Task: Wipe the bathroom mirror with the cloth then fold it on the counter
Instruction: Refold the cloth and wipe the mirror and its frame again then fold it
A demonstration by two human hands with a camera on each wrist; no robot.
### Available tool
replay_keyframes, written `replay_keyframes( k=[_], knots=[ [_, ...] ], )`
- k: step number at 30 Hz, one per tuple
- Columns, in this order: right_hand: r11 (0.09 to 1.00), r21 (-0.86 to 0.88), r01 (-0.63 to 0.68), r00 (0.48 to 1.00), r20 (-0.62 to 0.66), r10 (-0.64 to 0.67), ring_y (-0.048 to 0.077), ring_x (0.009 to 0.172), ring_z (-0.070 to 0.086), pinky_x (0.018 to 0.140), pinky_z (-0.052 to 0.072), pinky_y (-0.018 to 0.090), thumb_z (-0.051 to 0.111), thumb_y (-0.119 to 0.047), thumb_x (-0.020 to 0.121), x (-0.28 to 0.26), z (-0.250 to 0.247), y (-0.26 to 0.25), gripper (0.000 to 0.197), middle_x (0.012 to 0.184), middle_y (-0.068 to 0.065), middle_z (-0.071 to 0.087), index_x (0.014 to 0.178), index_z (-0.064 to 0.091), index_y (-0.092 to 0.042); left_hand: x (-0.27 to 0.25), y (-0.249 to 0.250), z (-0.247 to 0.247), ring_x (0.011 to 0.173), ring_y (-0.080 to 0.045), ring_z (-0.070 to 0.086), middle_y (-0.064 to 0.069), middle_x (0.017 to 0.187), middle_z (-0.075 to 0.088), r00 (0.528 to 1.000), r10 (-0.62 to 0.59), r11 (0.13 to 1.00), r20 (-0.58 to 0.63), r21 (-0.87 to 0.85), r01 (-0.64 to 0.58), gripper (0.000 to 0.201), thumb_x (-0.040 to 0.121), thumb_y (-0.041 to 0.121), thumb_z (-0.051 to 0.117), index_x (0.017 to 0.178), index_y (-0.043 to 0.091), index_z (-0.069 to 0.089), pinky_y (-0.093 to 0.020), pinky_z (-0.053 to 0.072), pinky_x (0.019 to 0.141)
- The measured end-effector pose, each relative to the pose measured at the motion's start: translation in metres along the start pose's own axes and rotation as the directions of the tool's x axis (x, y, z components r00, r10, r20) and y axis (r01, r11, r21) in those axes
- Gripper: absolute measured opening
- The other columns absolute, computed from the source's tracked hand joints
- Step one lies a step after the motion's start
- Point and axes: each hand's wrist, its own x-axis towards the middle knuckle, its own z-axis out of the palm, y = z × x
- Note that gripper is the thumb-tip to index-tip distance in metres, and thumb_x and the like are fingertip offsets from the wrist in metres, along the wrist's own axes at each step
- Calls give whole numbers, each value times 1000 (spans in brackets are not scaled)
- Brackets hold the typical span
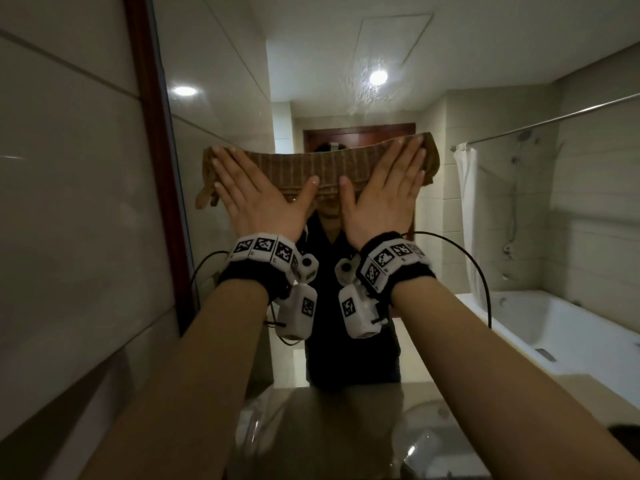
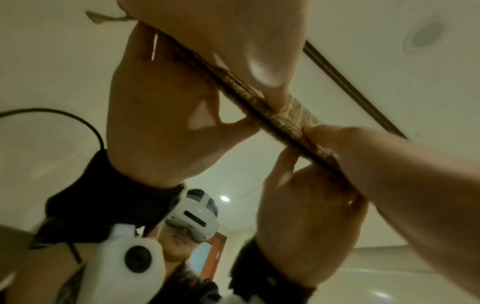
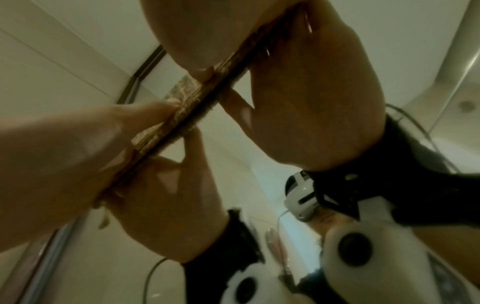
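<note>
Cloth [image 1: 325, 168], brown and ribbed, spread flat against the bathroom mirror [image 1: 398, 98] at head height, pinned there by both palms. Left hand [image 1: 256, 199] splayed over the cloth's left end, fingers straight and fanned, pressing, not gripping. Right hand [image 1: 384, 199] the same on the right end, fingers flat, thumb tip near the left thumb at the cloth's lower edge. Seen edge-on from the left wrist: cloth [image 2: 280, 123] sandwiched thin between left hand [image 2: 161, 115] and glass, with the right hand [image 2: 306, 209] and both reflections alongside. Same from the right wrist: cloth [image 3: 197, 102] a narrow band under the right hand [image 3: 311, 92], left hand [image 3: 166, 197] lower in the frame. One loose corner hanging free at the left.

Judged to be mid-wipe, first part of the task; folding not yet begun. Speckled marks on the glass near the reflected ceiling light [image 1: 378, 77], above the cloth, apparently unwiped. Next move likely calls for even pressure from both palms while sliding the cloth together across the glass, upward toward those marks, without letting it bunch or slip. Afterwards, down to the table [image 1: 346, 403] below the mirror for folding.
</note>
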Motion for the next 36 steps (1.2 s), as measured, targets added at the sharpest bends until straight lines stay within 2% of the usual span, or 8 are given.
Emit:
replay_keyframes(
  k=[8, 13, 15, 19, 23, 29, 31, 36],
  knots=[
    [1000, -25, 8, 999, -31, -9, 34, 147, 0, 120, 3, 43, 31, -61, 91, -7, 3, 2, 90, 158, 23, 0, 151, 4, 1, -12, -6, 7, 148, -32, -9, -22, 159, -10, 995, 48, 997, -88, 71, -42, 117, 80, 84, 29, 150, -3, -7, -46, 0, 120],
    [1000, -19, 10, 999, 39, -10, 33, 147, -6, 121, 2, 45, 31, -61, 91, -56, 15, 17, 91, 159, 21, -8, 152, -3, -1, -56, -28, 21, 149, -32, -1, -23, 159, 0, 996, 13, 998, -90, 68, -7, 117, 80, 83, 34, 150, -5, 4, -46, 6, 121],
    [1000, -16, -5, 995, 99, 6, 32, 147, -8, 120, 0, 45, 33, -61, 91, -90, 22, 24, 92, 158, 20, -11, 151, -7, -3, -84, -47, 28, 148, -32, -3, -23, 159, -2, 999, -4, 998, -43, 58, 7, 119, 78, 83, 38, 150, -4, 1, -47, 5, 121],
    [998, -65, 10, 982, 188, 3, 35, 147, -6, 120, 0, 45, 34, -60, 90, -154, 34, 39, 93, 158, 21, -11, 151, -7, -3, -146, -84, 40, 148, -31, -11, -22, 158, -13, 996, -54, 996, 74, 78, 49, 122, 76, 86, 29, 150, -4, -8, -50, 6, 120],
    [997, -77, 31, 974, 227, -13, 35, 146, -6, 119, 0, 46, 30, -59, 91, -174, 39, 49, 91, 157, 22, -10, 151, -8, -3, -165, -95, 48, 147, -31, -13, -21, 158, -18, 989, -99, 991, 110, 104, 87, 123, 75, 84, 34, 149, -3, -11, -51, 7, 120],
    [999, -34, 14, 986, 169, -8, 35, 146, -7, 119, 4, 49, 30, -59, 90, -136, 28, 32, 91, 157, 23, -10, 151, -4, -1, -111, -78, 29, 148, -31, -13, -20, 158, -15, 996, 24, 994, 91, 104, -34, 123, 76, 85, 37, 150, -2, -9, -49, 3, 120],
    [999, -22, 34, 993, 117, -31, 35, 147, -7, 120, 3, 48, 32, -59, 91, -91, 20, 17, 91, 158, 23, -10, 151, -4, 0, -68, -58, 16, 148, -32, -8, -22, 159, -10, 998, 56, 991, 27, 117, -58, 122, 76, 85, 32, 150, -3, -5, -47, 2, 120],
    [996, -42, 83, 996, 29, -82, 37, 146, -7, 120, -1, 46, 31, -60, 90, 33, 1, -31, 93, 157, 25, -10, 150, -5, 1, 43, -10, -19, 146, -31, -17, -20, 157, -20, 1000, 18, 993, 4, 113, -18, 123, 75, 86, 29, 148, -1, -16, -45, -7, 120]
  ],
)
